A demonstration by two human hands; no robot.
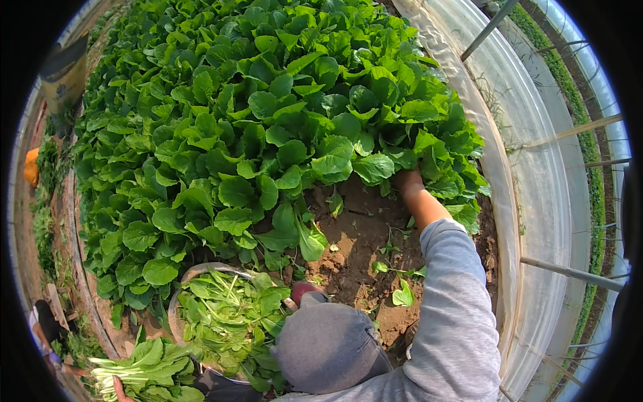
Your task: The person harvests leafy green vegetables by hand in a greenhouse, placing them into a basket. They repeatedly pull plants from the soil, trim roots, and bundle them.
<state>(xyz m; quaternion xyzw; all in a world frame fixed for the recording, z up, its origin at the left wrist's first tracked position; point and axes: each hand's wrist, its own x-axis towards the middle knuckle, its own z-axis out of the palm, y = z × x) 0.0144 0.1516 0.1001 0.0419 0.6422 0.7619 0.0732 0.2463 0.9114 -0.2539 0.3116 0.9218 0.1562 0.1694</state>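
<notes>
My right arm, in a grey sleeve, reaches forward into the edge of a dense bed of leafy greens (241, 125). Only the wrist and part of my right hand (409, 180) show; leaves cover the fingers, so their grip is hidden. At the lower left edge, what looks like my left hand (120, 391) is closed on a bunch of leafy greens (155, 364) with pale stems. Between my arms stands a round basin (173, 314) heaped with loose picked leaves (233, 316). My grey-clad knee (326, 346) is beside it.
Bare soil (351, 246) with scattered leaves lies before me. Plastic sheeting (532, 186) and metal poles (570, 274) run along the right. Another person's hand (74, 371) is near the bunch's stems. A sack (63, 80) and an orange object (31, 167) are far left.
</notes>
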